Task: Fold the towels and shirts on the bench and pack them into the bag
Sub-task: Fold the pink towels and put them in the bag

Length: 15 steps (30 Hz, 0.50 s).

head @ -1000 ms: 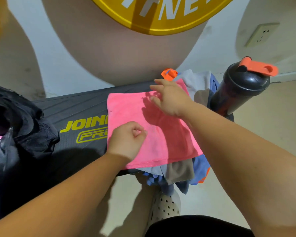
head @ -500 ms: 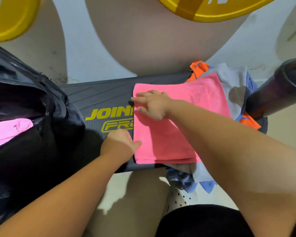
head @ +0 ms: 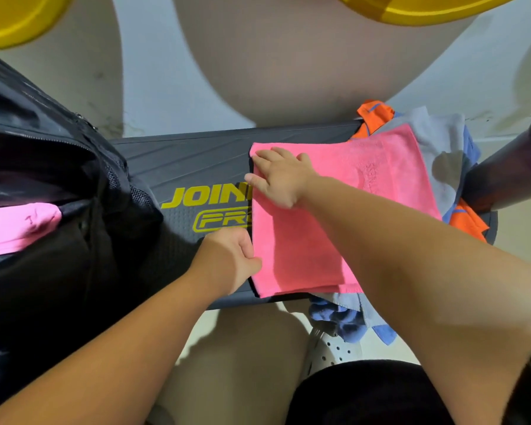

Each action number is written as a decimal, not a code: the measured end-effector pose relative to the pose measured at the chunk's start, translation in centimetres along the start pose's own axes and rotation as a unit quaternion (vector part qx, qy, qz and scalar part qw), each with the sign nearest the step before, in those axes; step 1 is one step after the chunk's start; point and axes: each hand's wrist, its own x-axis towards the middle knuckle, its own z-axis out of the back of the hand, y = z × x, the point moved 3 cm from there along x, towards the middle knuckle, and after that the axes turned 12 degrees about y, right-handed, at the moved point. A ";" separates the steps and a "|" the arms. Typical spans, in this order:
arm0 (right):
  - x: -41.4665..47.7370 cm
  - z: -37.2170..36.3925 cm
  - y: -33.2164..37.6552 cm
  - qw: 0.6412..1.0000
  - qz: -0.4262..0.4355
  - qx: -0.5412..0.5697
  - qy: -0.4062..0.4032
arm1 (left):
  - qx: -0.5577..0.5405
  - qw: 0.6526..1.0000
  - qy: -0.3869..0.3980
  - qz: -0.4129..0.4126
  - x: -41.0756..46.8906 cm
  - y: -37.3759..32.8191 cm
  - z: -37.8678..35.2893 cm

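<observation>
Bag (head: 43, 191) stands open at the left end of the bench (head: 184, 161), with a pink cloth (head: 16, 223) already inside. Your left hand (head: 227, 259) pinches the near left edge of the pink towel (head: 295, 246), thumb on top. Your right hand (head: 281, 179) lies flat, fingers straight, on its far left corner. The towel looks folded, partly on bare bench and partly on the loose pile (head: 442, 139) of grey, blue and orange clothes. Risk: lift it by one edge and the layers fall open. Drag it and the pile, which hangs off the near side, may slide to the floor. The dark bottle (head: 509, 167) at the right end looks close enough to knock.
</observation>
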 end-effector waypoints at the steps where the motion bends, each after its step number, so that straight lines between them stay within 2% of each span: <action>1: 0.1 0.1 0.1 1.000 -0.002 0.011 -0.001 | -0.019 1.000 0.006 -0.001 0.0 0.2 0.0; 3: 0.4 0.4 0.6 0.999 0.000 0.046 -0.003 | -0.049 0.999 0.018 -0.002 -0.2 0.6 0.1; 5: 0.8 0.7 1.4 0.997 0.008 0.082 -0.006 | -0.032 0.999 0.022 -0.006 -0.5 0.9 0.7; 10: 2.2 1.4 5.3 0.992 0.049 0.119 -0.001 | 0.165 0.986 0.019 0.017 -2.1 1.5 3.8; 15: 2.6 1.3 10.0 0.985 0.115 0.125 0.025 | 0.369 0.926 0.024 0.074 -3.7 0.5 5.8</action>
